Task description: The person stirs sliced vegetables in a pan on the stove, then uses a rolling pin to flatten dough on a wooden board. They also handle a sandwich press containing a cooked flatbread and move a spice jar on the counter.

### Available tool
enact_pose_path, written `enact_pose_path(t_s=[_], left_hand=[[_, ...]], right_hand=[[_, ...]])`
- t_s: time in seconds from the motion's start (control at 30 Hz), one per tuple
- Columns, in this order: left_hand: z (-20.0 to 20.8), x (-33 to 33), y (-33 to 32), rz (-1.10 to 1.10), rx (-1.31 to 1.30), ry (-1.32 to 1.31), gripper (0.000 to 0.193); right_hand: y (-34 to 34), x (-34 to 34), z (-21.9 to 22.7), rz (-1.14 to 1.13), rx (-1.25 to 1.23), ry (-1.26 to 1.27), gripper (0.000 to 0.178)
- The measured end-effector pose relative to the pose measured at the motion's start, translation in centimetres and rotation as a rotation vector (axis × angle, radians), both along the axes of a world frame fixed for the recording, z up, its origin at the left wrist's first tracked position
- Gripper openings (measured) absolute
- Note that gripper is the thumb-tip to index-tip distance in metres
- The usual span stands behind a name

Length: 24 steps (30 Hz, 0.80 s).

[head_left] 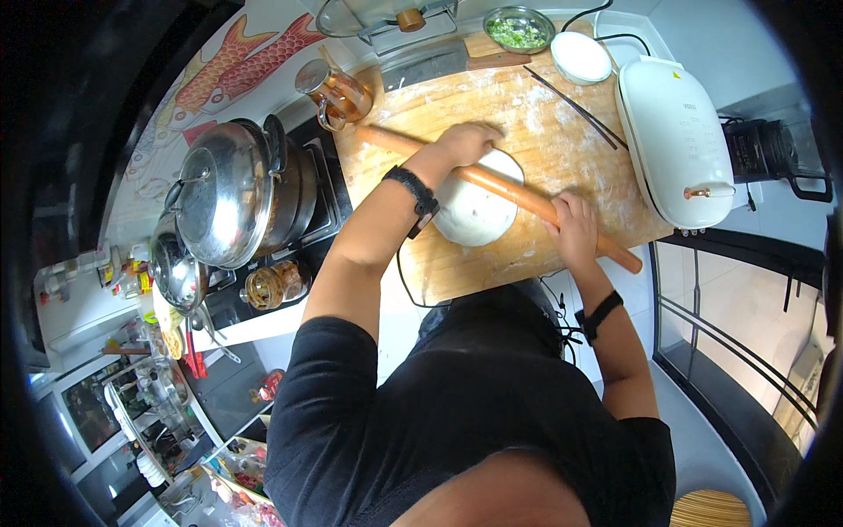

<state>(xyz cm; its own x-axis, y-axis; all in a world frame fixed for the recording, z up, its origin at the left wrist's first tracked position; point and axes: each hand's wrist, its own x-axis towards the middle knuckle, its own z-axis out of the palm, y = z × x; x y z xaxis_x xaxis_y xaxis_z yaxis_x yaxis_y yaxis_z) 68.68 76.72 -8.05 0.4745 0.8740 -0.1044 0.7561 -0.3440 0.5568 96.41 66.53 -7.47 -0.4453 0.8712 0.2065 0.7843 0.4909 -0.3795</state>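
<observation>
A long wooden rolling pin [505, 186] lies slantwise across a round, flat sheet of pale dough [477, 215] on the floured wooden board [395, 263]. My left hand [468, 143] is over the pin near the dough's far edge, its fingers curled and partly hidden. Toward the pin's near right end, my right hand [575, 228] grips it, fingers bent over the top. The dough shows on both sides of the pin.
Along the board's far side are a cleaver [428, 68], a bowl of chopped greens [518, 32] and a white bowl [581, 58]. Chopsticks [575, 105] and a white appliance [676, 140] are right; a glass pitcher [338, 95] and steel pot [224, 193] left.
</observation>
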Motion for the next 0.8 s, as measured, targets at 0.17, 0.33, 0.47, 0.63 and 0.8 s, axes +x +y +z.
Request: enact_pose_path(t_s=[0.17, 0.33, 0.47, 0.63, 0.8], left_hand=[[-0.4, 1.7, 0.5, -0.143, -0.029, 0.144, 0.032], [0.1, 2.7, 0.0, -0.207, -0.125, 0.108, 0.034], [1.9, 8.4, -2.0, -0.564, 0.057, -0.138, 0.025], [4.9, 12.7, -5.8, -0.601, 0.145, -0.013, 0.023], [5.6, 5.1, -5.8, -0.019, 0.304, -0.15, 0.027]], right_hand=[[-4.9, 1.9, 0.4, -0.043, -0.072, 0.02, 0.041], [-6.7, 2.8, 0.6, -0.052, -0.127, 0.026, 0.043], [-7.2, 3.1, 1.4, -0.058, -0.162, 0.068, 0.043], [-7.2, 3.8, 2.8, 0.011, -0.112, 0.094, 0.041], [-7.0, 4.4, 3.1, 0.002, -0.158, 0.021, 0.041]])
